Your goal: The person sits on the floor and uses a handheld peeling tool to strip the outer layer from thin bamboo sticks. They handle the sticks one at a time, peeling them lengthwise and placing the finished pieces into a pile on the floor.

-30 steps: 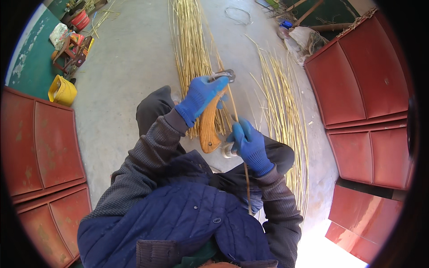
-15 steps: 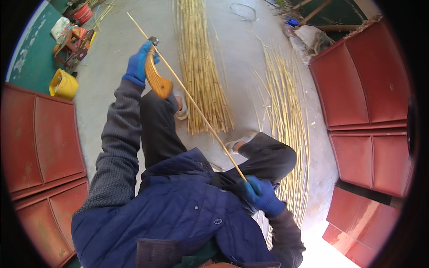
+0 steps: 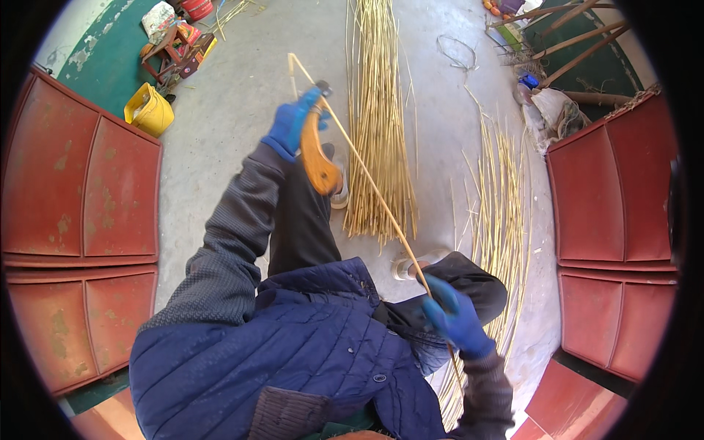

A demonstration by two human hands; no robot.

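My left hand [image 3: 293, 123], in a blue glove, is closed around a tool with a curved wooden handle [image 3: 320, 165] and a small dark metal head [image 3: 323, 88]. A thin pale cane stalk [image 3: 370, 180] passes this head and slants down to the right. Beyond the left hand its far end bends sharply back in a short piece. My right hand [image 3: 456, 315], gloved in blue, has its fingers round the stalk near my bent knee, and the stalk's near end sticks out below it. The fingers of both hands are partly hidden.
A bundle of long canes [image 3: 378, 147] lies on the floor ahead, beside my foot. Looser canes [image 3: 499, 213] are spread to the right. Red panelled doors [image 3: 121, 183] stand at left and more red panels [image 3: 612, 198] at right. A yellow bucket [image 3: 150, 111] sits at far left.
The view has shifted, so the scene sits farther right. The stalk's far end, straight before, is now bent over. The right hand now has a length of stalk showing below it.
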